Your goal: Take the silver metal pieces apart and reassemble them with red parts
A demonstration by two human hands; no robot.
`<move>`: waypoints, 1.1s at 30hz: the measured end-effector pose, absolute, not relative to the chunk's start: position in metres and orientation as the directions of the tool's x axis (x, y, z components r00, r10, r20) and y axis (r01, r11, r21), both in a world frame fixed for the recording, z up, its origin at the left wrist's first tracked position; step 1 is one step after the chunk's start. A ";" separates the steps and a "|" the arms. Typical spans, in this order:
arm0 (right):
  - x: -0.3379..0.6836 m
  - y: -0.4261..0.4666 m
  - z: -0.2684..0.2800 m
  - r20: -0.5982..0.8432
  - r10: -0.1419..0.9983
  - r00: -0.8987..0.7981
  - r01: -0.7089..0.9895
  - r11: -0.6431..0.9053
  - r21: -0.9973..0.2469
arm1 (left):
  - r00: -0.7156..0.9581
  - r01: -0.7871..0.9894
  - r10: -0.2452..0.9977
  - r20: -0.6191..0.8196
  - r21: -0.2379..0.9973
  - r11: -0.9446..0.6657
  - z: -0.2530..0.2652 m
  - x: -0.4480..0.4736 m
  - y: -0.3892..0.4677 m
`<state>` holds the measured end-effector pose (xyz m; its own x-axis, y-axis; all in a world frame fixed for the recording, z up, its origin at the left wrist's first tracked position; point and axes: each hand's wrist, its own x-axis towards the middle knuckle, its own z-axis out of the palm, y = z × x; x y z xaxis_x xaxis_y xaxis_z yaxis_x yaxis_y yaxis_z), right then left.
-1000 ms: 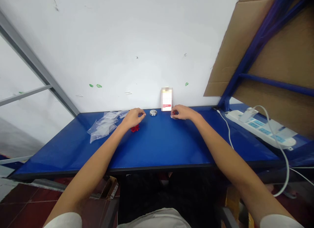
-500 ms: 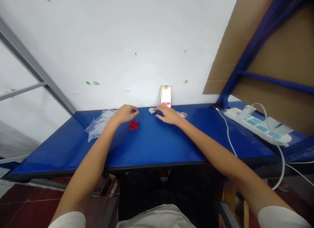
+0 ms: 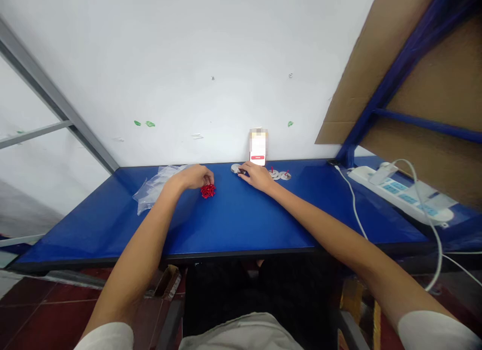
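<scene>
My left hand [image 3: 196, 177] reaches down over a pile of small red pieces [image 3: 208, 191], its bent fingertips touching the pile's upper edge. Whether a piece is between them is hidden. At the back of the table, the thumb and fingers of my right hand [image 3: 258, 176] close on the right edge of a flat round silver disc [image 3: 235, 168]; a dark edge shows between them. Just right of that hand lie two silver discs, a nearer one [image 3: 274, 175] and a farther one [image 3: 285, 176], each with a small red piece standing up on it.
Clear plastic bags [image 3: 152, 189] lie left of my left hand on the blue table [image 3: 241, 224]. A lit phone [image 3: 258, 146] leans on the wall behind my right hand. To the right are a white power strip [image 3: 399, 194] and a white cable [image 3: 352, 204].
My left hand has lowered from above the table onto the red pile. My right thumb and fingers have closed in on the disc's edge. The view has shifted slightly.
</scene>
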<state>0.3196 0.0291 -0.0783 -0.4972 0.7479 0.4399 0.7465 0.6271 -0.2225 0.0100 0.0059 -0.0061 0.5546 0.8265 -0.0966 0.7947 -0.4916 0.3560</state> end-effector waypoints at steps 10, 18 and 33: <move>0.336 0.039 -0.066 0.551 0.815 -0.179 0.801 0.446 -0.400 | 0.560 0.803 0.827 -0.050 0.276 -0.528 0.002 0.021 -0.003; 0.335 0.036 -0.054 0.429 0.899 0.083 0.253 0.397 -0.882 | 0.497 0.739 0.852 0.166 0.434 -0.516 0.001 0.022 -0.003; 0.326 0.019 -0.064 0.124 0.985 -0.117 -0.023 0.122 -0.992 | 0.402 0.519 0.844 0.356 0.670 -0.530 -0.027 0.064 -0.005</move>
